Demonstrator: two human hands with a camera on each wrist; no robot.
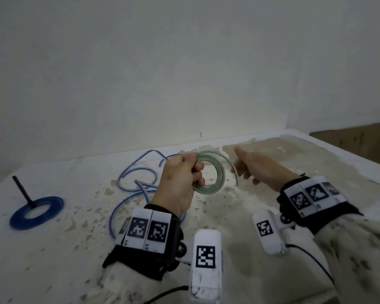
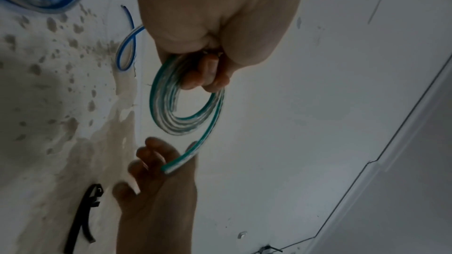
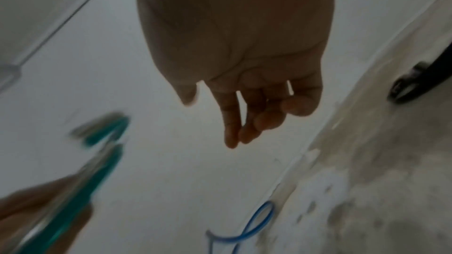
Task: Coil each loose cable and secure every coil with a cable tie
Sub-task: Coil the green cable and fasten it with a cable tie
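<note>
My left hand (image 1: 184, 172) grips a coil of green-and-clear cable (image 1: 215, 185) above the table, fingers curled round its left side. In the left wrist view the green coil (image 2: 186, 121) hangs below those fingers (image 2: 208, 76), and its loose end (image 2: 171, 167) sticks out beside my right hand (image 2: 146, 161). My right hand (image 1: 250, 163) hovers just right of the coil with fingers loosely extended and holding nothing; the right wrist view shows its fingers (image 3: 244, 123) apart from the blurred green cable (image 3: 97, 161). A loose blue cable (image 1: 136, 172) sprawls on the table behind my left hand.
A tied blue coil (image 1: 36, 212) with a black cable tie tail (image 1: 22, 189) sticking up lies at the left of the stained white table (image 1: 272, 216). Black cable ties (image 2: 83, 217) lie on the table near my right hand. A white wall stands close behind.
</note>
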